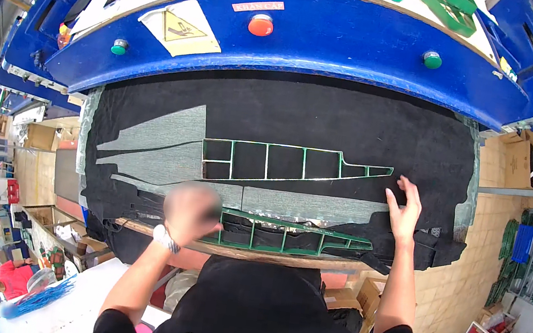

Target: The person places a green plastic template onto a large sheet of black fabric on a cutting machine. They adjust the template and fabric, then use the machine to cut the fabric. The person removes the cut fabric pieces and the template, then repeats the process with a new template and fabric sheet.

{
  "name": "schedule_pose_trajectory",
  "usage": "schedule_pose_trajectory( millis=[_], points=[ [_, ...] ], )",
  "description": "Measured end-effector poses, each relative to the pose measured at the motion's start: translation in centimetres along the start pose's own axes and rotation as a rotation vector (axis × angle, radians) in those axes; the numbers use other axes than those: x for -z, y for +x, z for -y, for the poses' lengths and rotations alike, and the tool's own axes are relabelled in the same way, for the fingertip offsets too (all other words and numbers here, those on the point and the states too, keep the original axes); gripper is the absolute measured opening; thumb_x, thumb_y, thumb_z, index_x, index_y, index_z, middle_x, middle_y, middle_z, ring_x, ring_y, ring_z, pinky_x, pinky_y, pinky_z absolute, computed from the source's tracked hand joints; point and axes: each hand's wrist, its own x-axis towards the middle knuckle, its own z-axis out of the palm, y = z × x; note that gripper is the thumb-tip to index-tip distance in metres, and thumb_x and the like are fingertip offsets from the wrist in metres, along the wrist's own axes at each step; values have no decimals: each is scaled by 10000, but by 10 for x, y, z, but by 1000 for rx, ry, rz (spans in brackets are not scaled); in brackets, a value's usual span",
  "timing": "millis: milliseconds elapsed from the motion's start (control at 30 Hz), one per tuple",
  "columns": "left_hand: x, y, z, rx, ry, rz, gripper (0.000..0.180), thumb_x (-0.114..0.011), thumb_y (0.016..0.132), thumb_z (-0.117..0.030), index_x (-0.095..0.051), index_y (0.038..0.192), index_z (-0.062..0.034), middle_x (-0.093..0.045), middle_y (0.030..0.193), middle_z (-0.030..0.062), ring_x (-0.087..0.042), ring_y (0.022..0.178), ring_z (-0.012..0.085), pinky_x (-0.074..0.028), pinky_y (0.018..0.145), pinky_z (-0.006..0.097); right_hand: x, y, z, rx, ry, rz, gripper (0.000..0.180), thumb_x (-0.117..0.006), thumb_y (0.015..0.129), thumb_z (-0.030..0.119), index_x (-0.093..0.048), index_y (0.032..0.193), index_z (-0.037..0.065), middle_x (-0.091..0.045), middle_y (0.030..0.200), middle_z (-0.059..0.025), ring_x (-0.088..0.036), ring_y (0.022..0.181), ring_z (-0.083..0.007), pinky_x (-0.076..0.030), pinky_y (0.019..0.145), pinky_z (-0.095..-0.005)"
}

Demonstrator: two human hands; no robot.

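A green-edged cutting die (264, 183), long and tapering with several cells, lies on a black sheet of material (353, 124). My right hand (404, 208) is just beyond its narrow right tip, thumb and fingers apart, holding nothing. Nearer my body lies a second, similar green die (282, 249) over black scraps at the board's front edge. My left hand (193, 214) is at that die's wide left end; a blur covers most of it, so its grip is hidden. Grey cut-out areas (163, 133) show to the left of the far die and in a strip between the two dies.
A blue machine beam (338, 34) spans the far side, with a red button (261, 25), green buttons (432, 59) and a warning label (182, 27). Green straps (442, 8) lie on top of it. Cardboard boxes (516, 162) stand at right; a person in red (15, 278) is far left.
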Motion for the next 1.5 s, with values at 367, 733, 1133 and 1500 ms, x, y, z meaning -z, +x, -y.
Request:
schedule_pose_trajectory(
  millis=[367, 733, 1133, 1500],
  points=[
    [-25, -12, -7, -145, -53, 151, 1062, -959, 505, -453, -549, 1425, -118, -553, 1314, 108, -487, 1283, 358, -205, 1174, 719, -26, -93, 110, 390, -121, 790, 796, -840, 803, 413, -529, 1458, 85, -583, 1374, -109, -524, 1300, -293, -381, 1100, -493],
    [76, 65, -3, -226, -49, -85, 1094, -950, 581, -447, -482, 1525, -153, -497, 1446, 133, -439, 1396, 356, -248, 1172, 693, -5, 9, 136, 693, -120, 441, 724, -847, 772, 398, -611, 1338, 13, -645, 1271, -114, -607, 1124, -296, -435, 955, -456],
    [17, 130, 87, 265, -498, -329, 763, -860, 812, -446, -616, 1397, -21, -611, 1393, 163, -553, 1331, 330, -406, 1146, 482, -74, 134, 105, 529, -77, 461, 747, -899, 712, 283, -636, 1349, -4, -651, 1296, -165, -591, 1197, -337, -419, 1033, -429],
    [-17, 124, 80, 330, -345, -326, 516, -805, 871, -375, -709, 1287, -85, -602, 1423, 60, -498, 1374, 293, -338, 1150, 475, -98, 140, 91, 511, -74, 539, 738, -904, 690, 255, -645, 1332, -4, -655, 1296, -169, -596, 1181, -342, -423, 1038, -426]
  ],
)
